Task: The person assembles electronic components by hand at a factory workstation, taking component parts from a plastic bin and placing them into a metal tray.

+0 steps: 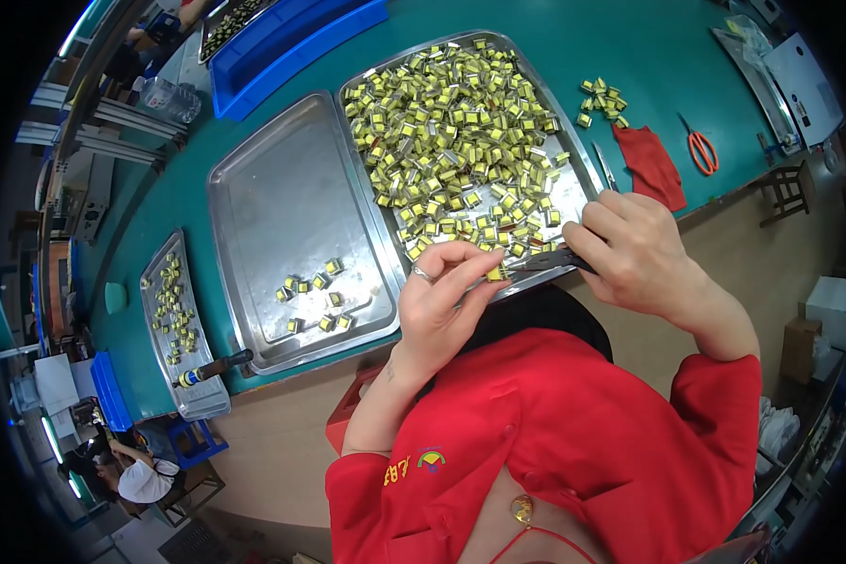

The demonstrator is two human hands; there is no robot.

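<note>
Pinching yellow part (495, 274) in left hand (437, 301) fingers; right hand (634, 254) clamped on dark tool (545, 260), tip touching part from right.

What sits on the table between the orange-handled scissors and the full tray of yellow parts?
In the head view, a folded red cloth lies between the scissors and the full tray, with a slim metal tool beside the tray's rim.

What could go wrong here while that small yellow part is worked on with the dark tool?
The left hand pinches the small yellow part right at the tip of the dark tool in the right hand; a slip could nick a finger. Held over the full tray edge, a dropped part could fall off the table.
</note>
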